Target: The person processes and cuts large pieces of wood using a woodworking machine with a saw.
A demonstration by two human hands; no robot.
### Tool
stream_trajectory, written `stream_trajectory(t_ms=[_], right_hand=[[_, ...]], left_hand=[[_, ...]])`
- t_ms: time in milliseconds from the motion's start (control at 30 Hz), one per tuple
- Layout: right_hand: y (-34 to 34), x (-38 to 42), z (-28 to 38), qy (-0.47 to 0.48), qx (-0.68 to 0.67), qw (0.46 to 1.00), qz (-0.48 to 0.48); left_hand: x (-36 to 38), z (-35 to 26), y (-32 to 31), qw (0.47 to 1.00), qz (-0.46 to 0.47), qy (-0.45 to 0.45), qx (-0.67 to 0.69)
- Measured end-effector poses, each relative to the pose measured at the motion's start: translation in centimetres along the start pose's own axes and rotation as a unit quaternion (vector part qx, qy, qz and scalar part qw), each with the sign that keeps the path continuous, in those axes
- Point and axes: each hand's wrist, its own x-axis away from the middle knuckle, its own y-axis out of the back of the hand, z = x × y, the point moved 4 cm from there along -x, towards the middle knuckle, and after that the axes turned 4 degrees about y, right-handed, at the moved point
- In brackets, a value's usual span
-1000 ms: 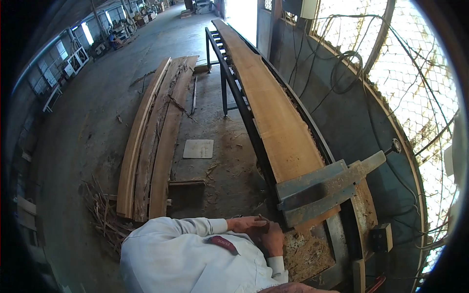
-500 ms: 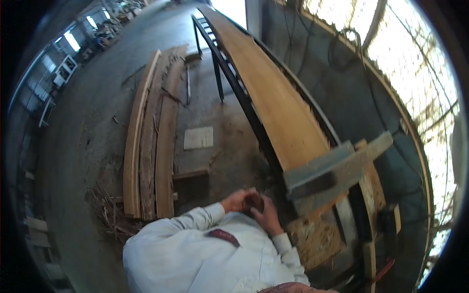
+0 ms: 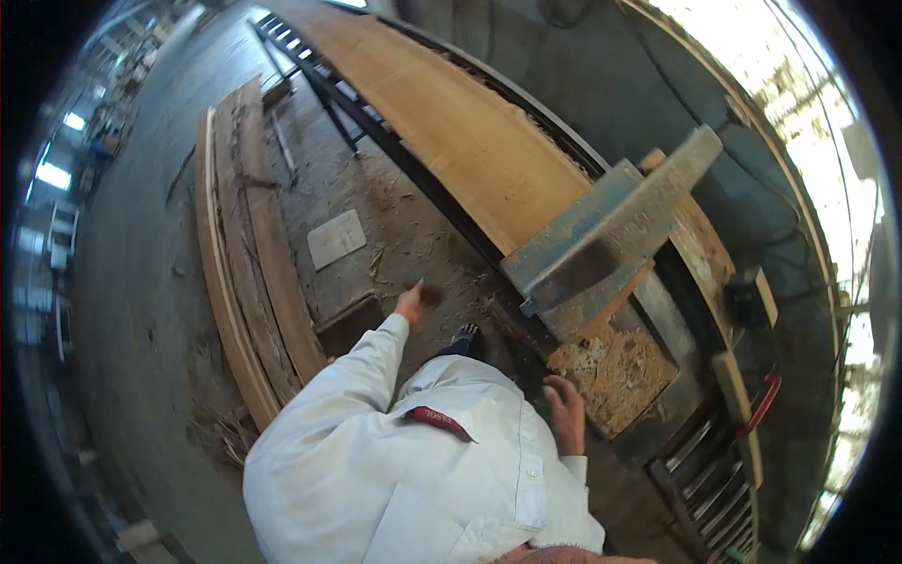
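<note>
My left hand [image 3: 410,304] is stretched out in front of me over the floor. Its fingers are closed on a small dark brown piece [image 3: 432,298], too blurred to name further. Near my right side, my right hand [image 3: 566,414] hangs beside the sawdust-covered end [image 3: 615,371] of a machine. Its fingers are loosely bent and apart, with nothing seen in them. Ahead and to the right, a long wide wooden board [image 3: 460,132] lies on a black frame, its near end under a worn blue-grey metal cover [image 3: 601,249].
Several long rough planks [image 3: 249,235] are stacked on the floor at left. A pale flat square [image 3: 336,239] lies between them and the black roller stand [image 3: 319,85]. A red handle [image 3: 763,404] and a slatted metal grate [image 3: 709,479] are at lower right. Wood scraps litter the floor.
My hands were together in front of my body and have moved apart. The left reaches forward with the brown piece; the right is down by the machine. My view has turned right.
</note>
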Motion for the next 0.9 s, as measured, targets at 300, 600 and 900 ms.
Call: stream_trajectory(t_ms=[300, 600, 900], right_hand=[[11.5, 4.6, -7.1, -0.020, 0.094, 0.936, -0.339], [20.1, 8.4, -9.8, -0.024, 0.212, 0.809, -0.548], [22.4, 6.6, -12.0, -0.122, 0.337, 0.768, -0.531]], left_hand=[[5.1, -16.3, -13.0, 0.911, -0.004, -0.369, -0.181], [4.6, -16.4, -21.4, 0.945, 0.154, -0.177, -0.226], [1.2, -17.5, -22.0, 0.959, 0.122, -0.210, -0.149]])
